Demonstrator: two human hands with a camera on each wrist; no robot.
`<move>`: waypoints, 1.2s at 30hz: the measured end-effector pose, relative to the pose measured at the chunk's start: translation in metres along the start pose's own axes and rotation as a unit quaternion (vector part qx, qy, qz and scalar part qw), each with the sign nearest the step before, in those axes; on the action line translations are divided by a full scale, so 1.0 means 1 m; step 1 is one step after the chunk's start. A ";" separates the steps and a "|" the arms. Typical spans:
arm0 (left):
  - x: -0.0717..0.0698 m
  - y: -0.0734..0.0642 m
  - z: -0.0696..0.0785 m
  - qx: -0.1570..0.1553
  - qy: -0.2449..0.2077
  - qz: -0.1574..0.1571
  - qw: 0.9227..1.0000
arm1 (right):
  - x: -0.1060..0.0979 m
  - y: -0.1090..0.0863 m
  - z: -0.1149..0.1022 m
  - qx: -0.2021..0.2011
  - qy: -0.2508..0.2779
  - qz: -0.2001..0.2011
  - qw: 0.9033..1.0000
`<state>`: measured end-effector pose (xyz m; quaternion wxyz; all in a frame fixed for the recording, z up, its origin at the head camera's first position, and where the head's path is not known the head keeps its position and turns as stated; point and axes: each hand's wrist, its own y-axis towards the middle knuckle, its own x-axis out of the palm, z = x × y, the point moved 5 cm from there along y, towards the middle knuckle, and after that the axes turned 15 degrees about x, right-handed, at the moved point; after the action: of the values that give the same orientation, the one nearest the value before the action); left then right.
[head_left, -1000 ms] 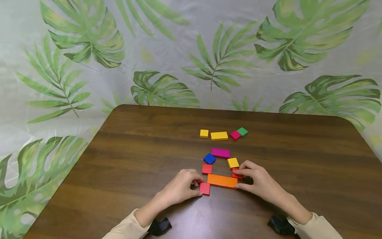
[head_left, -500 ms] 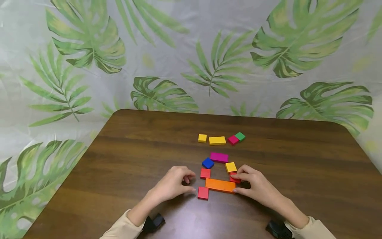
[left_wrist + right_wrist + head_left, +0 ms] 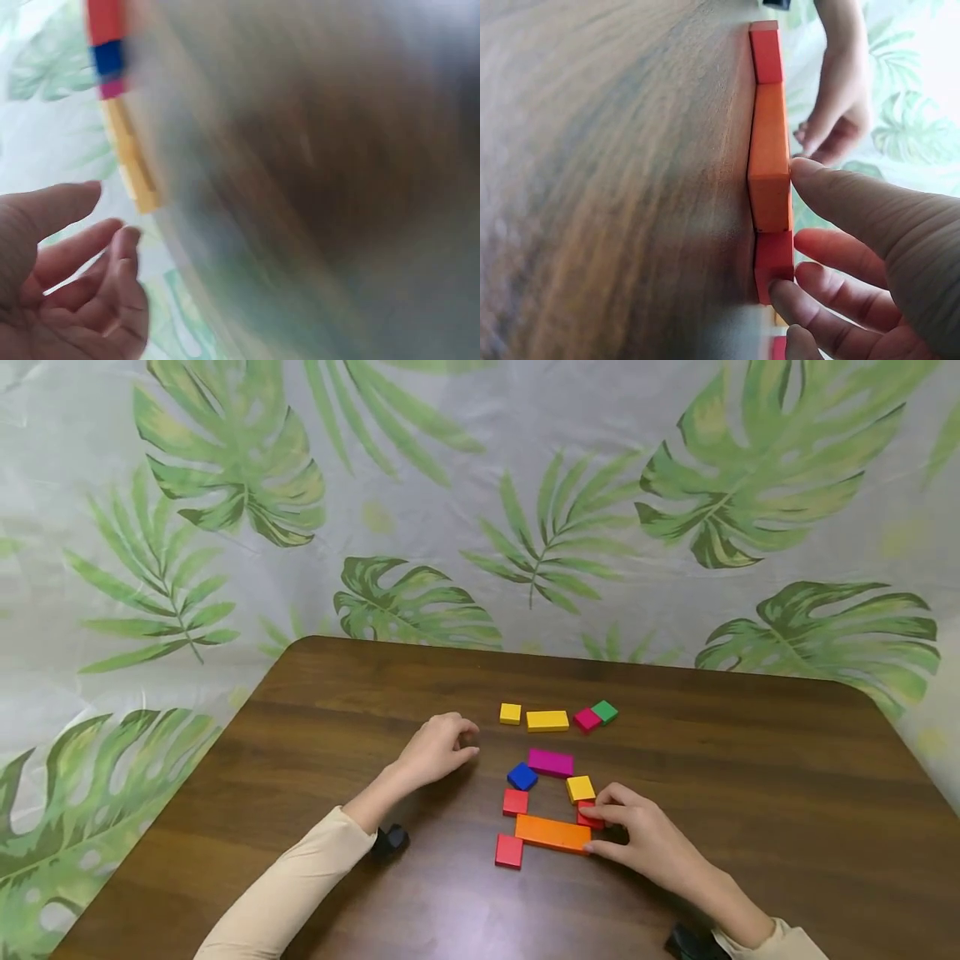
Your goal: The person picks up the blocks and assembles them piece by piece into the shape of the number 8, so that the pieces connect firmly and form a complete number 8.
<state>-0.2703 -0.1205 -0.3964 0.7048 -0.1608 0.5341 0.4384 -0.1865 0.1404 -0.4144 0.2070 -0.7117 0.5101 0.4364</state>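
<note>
My right hand (image 3: 637,831) rests its fingertips on a red square block (image 3: 588,818), its thumb touching the right end of a long orange block (image 3: 553,834). The right wrist view shows that thumb at a corner of the orange block, the fingers spread along the red one. Holding nothing, my left hand (image 3: 437,750) hovers left of the blocks with its fingers loosely bent. Two more red squares lie at the orange block's left end, one behind (image 3: 515,802) and one in front (image 3: 509,852). Behind them are a blue square (image 3: 522,776), a magenta block (image 3: 551,763) and a yellow-orange square (image 3: 581,789).
Farther back on the brown table (image 3: 360,693) lie a yellow square (image 3: 510,714), a yellow oblong block (image 3: 547,721), and a crimson square (image 3: 587,720) touching a green one (image 3: 604,712). A leaf-patterned cloth (image 3: 420,485) hangs beyond the table's far edge.
My left hand has let go of the front left red square, drawn back to the left, then moved forward toward the back row. The right hand has kept its place on the blocks.
</note>
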 end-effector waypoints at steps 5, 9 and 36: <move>0.005 0.021 -0.006 0.008 0.011 0.014 1.000 | 0.003 -0.003 0.002 0.013 0.001 -0.015 1.000; 0.011 0.034 -0.009 0.007 0.010 0.000 1.000 | 0.006 -0.004 0.002 0.023 0.003 -0.032 0.999; 0.026 0.061 0.001 0.008 0.053 -0.071 0.996 | -0.002 -0.002 0.005 0.025 -0.017 -0.021 0.999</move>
<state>-0.3172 -0.0736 -0.4045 0.7065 -0.2156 0.5611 0.3735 -0.1867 0.1459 -0.4153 0.2428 -0.7093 0.5021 0.4310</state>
